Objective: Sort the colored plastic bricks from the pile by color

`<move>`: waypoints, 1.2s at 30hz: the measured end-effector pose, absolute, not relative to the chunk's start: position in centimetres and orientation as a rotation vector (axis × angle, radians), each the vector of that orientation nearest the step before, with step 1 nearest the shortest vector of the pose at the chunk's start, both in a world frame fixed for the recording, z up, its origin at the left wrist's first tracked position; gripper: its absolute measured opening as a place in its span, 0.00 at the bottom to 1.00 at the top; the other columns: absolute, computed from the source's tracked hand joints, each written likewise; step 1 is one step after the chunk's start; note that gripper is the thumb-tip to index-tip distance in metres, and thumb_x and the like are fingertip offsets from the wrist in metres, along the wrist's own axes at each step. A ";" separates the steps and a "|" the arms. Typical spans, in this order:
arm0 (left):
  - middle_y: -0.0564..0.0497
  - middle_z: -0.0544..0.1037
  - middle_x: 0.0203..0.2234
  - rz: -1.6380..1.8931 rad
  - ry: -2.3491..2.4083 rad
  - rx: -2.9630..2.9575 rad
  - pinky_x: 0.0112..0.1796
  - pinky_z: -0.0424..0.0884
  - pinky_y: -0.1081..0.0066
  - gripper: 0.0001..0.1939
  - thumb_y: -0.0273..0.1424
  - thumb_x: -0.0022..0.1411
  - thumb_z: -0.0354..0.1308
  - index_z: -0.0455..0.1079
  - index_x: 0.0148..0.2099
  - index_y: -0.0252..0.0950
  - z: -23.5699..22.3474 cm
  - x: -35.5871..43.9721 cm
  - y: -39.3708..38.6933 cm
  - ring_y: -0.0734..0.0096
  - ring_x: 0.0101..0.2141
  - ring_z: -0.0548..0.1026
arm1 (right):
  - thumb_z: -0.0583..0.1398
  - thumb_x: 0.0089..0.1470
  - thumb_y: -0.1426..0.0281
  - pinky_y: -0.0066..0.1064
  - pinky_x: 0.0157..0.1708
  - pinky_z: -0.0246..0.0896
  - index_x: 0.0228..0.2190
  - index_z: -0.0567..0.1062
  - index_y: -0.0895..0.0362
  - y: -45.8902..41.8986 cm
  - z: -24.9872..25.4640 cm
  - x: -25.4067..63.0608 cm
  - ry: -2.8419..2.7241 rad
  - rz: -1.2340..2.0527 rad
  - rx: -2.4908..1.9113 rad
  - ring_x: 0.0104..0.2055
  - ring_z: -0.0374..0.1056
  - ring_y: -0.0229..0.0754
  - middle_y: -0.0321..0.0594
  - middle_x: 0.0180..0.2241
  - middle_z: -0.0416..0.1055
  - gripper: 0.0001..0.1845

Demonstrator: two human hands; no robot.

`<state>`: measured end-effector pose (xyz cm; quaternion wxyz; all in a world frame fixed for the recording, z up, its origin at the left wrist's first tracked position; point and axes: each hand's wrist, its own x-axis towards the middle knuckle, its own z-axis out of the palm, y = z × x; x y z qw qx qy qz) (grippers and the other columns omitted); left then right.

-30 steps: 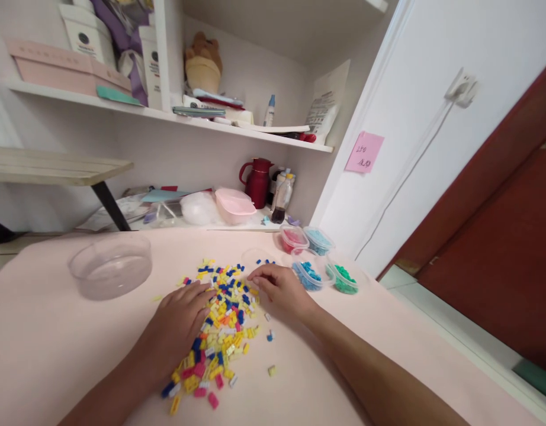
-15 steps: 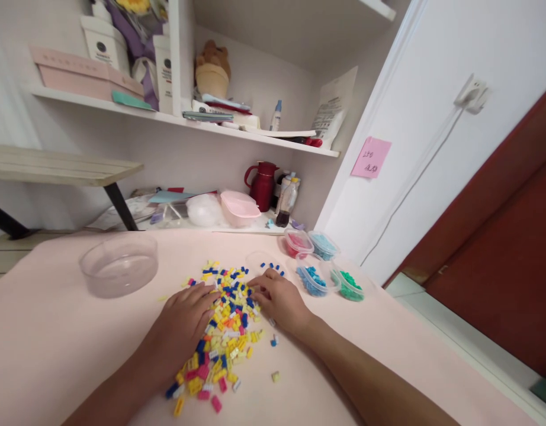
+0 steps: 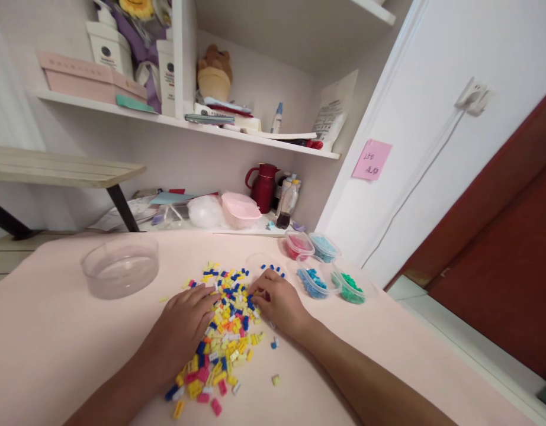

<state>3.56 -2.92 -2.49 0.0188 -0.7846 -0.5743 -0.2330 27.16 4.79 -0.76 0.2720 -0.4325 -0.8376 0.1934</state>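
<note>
Right hand (image 3: 279, 304) first, and its fingers are bent, thumb and forefinger drawn close together at the right edge of the heap of small bricks (image 3: 232, 342); whether a brick is pinched between those tips I cannot tell, as the hand itself covers them; the heap lies directly to the left of those fingers, yellow, dark blue, white and pink pieces spilling down towards the person; over on the far flank, the left hand (image 3: 186, 316) lies palm down, loose and ungripping, its fingertips touching the heap's left side, so the bricks run between the two hands; just beyond the right knuckles, a few dark blue bricks (image 3: 265, 267) sit apart; near the right wrist, a blue-and-white piece (image 3: 274, 343), and closer in, a lone pale yellow brick (image 3: 276, 380); out to the right, four clear tubs cluster, the blue-filled tub (image 3: 316, 294) nearest the hand, the green-filled tub (image 3: 353, 301) beside it, red and light-blue ones behind; away to the left, a round clear dish (image 3: 117, 288) stands on the pink tabletop (image 3: 55, 337).
</note>
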 end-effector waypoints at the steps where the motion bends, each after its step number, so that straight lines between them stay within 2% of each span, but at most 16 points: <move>1: 0.50 0.76 0.54 -0.738 -1.772 -2.430 0.56 0.65 0.55 0.20 0.34 0.66 0.46 0.72 0.55 0.45 -2.6 3.5 -2.9 0.61 0.56 0.70 | 0.64 0.48 0.78 0.28 0.36 0.61 0.34 0.79 0.52 4.8 -0.9 27.1 -2.238 0.534 -1.156 0.34 0.67 0.37 0.37 0.38 0.70 0.11; 5: 0.49 0.76 0.54 -0.751 -1.768 -2.419 0.55 0.66 0.54 0.20 0.33 0.66 0.46 0.72 0.56 0.44 -3.0 3.4 -2.8 0.60 0.56 0.71 | 0.62 0.51 0.77 0.28 0.36 0.61 0.32 0.80 0.53 5.0 -1.1 27.1 -2.168 0.557 -1.091 0.34 0.68 0.38 0.38 0.35 0.71 0.08; 10: 0.49 0.75 0.55 -0.725 -1.791 -2.422 0.55 0.66 0.52 0.20 0.34 0.66 0.46 0.71 0.56 0.44 -3.1 3.4 -2.7 0.58 0.56 0.70 | 0.59 0.56 0.73 0.30 0.34 0.58 0.33 0.79 0.53 5.4 -0.7 27.8 -2.041 0.316 -1.136 0.32 0.67 0.39 0.38 0.33 0.71 0.08; 13: 0.49 0.75 0.55 -0.714 -1.787 -2.428 0.55 0.66 0.51 0.20 0.34 0.66 0.47 0.72 0.56 0.44 -3.1 3.4 -2.8 0.57 0.57 0.70 | 0.58 0.56 0.71 0.31 0.32 0.57 0.41 0.77 0.53 5.9 -0.6 28.4 -1.953 0.224 -1.229 0.29 0.65 0.40 0.37 0.30 0.70 0.11; 17: 0.49 0.75 0.55 -0.712 -1.770 -2.421 0.55 0.66 0.51 0.20 0.34 0.67 0.46 0.71 0.56 0.44 -3.3 3.3 -2.8 0.57 0.57 0.70 | 0.57 0.56 0.70 0.30 0.30 0.57 0.50 0.72 0.53 6.3 -0.8 28.6 -1.849 0.308 -1.248 0.26 0.64 0.39 0.35 0.29 0.70 0.19; 23: 0.49 0.76 0.54 -0.739 -1.735 -2.416 0.55 0.66 0.52 0.20 0.34 0.66 0.47 0.71 0.56 0.44 -3.5 3.2 -2.6 0.59 0.56 0.70 | 0.57 0.56 0.72 0.29 0.32 0.58 0.42 0.76 0.53 5.7 -0.8 28.0 -1.906 0.372 -1.124 0.28 0.65 0.38 0.35 0.30 0.72 0.13; 29: 0.49 0.76 0.54 -0.727 -1.750 -2.420 0.54 0.67 0.53 0.20 0.33 0.67 0.46 0.72 0.55 0.44 -3.1 3.5 -2.7 0.59 0.56 0.70 | 0.59 0.53 0.75 0.27 0.32 0.60 0.28 0.79 0.55 4.7 0.4 27.5 -2.127 0.595 -1.083 0.32 0.70 0.39 0.37 0.31 0.78 0.09; 33: 0.49 0.76 0.55 -0.699 -1.768 -2.422 0.55 0.66 0.53 0.20 0.33 0.66 0.46 0.72 0.55 0.44 -3.0 3.6 -2.8 0.59 0.57 0.70 | 0.61 0.51 0.74 0.27 0.32 0.61 0.28 0.82 0.54 4.6 1.0 27.8 -2.195 0.672 -1.142 0.32 0.71 0.38 0.37 0.31 0.78 0.09; 36: 0.49 0.75 0.55 -0.671 -1.785 -2.427 0.54 0.67 0.51 0.20 0.32 0.67 0.45 0.72 0.56 0.43 -2.9 3.7 -2.8 0.58 0.57 0.70 | 0.64 0.49 0.73 0.27 0.34 0.61 0.32 0.83 0.53 4.5 1.0 28.0 -2.278 0.686 -1.147 0.31 0.70 0.38 0.37 0.32 0.76 0.08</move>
